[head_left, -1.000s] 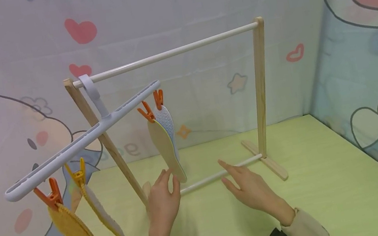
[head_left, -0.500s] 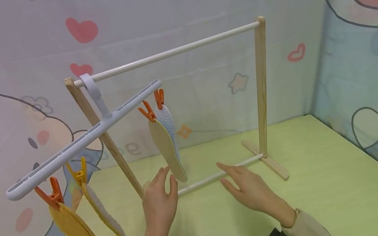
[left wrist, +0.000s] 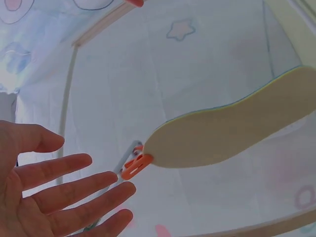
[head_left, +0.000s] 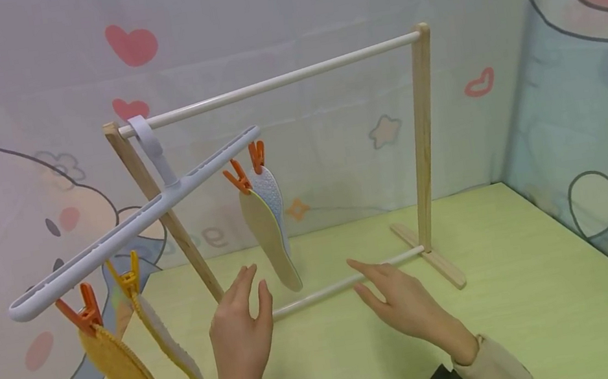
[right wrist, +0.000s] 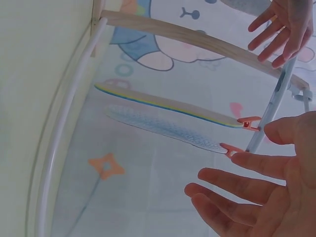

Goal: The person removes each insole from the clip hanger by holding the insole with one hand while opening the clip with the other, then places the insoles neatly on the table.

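Above the desk (head_left: 519,288), left hand (head_left: 242,339) and right hand (head_left: 403,302), fingers loosely extended, holding nothing; just beyond and right of the nearer left one, beige insole (head_left: 270,237), steeply hanging lengthwise, lower end slanting rightward, from orange clip (head_left: 238,178) and grey hanger (head_left: 140,220).

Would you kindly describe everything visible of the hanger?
The hanger is a pale grey-blue bar, apparently plastic, with rounded ends and a slotted top. A flat hook rises from its middle over the white top rail. It runs from near left to far right. One yellow clip and three orange clips hang beneath, holding insoles. Neither the left hand nor the right hand touches it.
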A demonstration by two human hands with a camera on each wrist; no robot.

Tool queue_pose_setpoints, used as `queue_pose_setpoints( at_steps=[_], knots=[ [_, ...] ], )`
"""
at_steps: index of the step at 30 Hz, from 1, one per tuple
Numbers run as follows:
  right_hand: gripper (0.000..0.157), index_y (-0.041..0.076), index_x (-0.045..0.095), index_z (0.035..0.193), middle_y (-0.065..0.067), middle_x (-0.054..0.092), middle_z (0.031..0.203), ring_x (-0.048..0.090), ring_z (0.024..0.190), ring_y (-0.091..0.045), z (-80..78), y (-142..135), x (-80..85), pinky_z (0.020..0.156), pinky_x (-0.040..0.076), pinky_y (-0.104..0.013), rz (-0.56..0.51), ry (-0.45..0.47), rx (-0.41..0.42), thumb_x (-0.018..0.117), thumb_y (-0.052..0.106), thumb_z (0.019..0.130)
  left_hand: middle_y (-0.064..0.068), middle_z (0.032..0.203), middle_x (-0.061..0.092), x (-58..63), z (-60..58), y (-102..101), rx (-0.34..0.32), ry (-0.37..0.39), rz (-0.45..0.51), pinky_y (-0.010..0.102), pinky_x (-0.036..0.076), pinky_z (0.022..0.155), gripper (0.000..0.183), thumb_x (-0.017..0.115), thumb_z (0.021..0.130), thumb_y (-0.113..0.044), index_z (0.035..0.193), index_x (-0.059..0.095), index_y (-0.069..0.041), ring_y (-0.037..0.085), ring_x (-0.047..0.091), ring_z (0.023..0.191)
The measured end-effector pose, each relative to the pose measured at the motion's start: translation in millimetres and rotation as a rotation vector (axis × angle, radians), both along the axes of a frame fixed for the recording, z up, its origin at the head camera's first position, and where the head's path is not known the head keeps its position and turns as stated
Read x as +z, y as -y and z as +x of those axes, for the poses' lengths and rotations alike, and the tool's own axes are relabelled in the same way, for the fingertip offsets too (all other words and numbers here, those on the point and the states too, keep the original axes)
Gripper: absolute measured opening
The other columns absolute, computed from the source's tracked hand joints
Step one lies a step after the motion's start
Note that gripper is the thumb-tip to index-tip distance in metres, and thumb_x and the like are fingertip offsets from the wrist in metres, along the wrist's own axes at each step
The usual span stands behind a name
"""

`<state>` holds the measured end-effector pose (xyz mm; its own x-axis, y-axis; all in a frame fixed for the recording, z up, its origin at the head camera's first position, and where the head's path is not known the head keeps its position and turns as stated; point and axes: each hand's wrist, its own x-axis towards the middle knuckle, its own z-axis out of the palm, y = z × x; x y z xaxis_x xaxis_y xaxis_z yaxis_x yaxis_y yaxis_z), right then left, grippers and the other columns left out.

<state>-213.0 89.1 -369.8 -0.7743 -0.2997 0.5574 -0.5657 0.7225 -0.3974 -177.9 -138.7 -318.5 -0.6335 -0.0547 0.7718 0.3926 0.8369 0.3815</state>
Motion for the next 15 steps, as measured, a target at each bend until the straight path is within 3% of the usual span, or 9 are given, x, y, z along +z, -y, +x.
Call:
queue_pose_setpoints(
  at_steps=[12, 15],
  knots=[
    [0.041, 0.016, 0.048, 0.129, -0.009, 0.061, 0.113, 0.059, 0.102, -0.024, 1.1, -2, 1.9, 0.078, 0.05, -0.04, -0.01, -0.041, 0.001, 0.053, 0.026, 0.09, 0.018, 0.105, 0.065, 18.5, 19.4, 15, 0.009, -0.247, 0.091, 0.045, 0.049, 0.073, 0.03, 0.06, 0.08, 0.0, 0.11, 0.061, 0.0, 0.035, 0.062, 0.093],
    [0.041, 0.016, 0.048, 0.129, -0.01, 0.061, 0.113, 0.059, 0.102, -0.024, 0.9, -3, 1.1, 0.079, 0.05, -0.04, -0.01, -0.038, 0.0, 0.052, 0.026, 0.09, 0.018, 0.103, 0.065, 23.5, 28.4, 18, 0.032, -0.306, 0.118, 0.024, 0.048, 0.084, 0.031, 0.059, 0.08, 0.001, 0.111, 0.061, -0.001, 0.033, 0.062, 0.092]
  ],
)
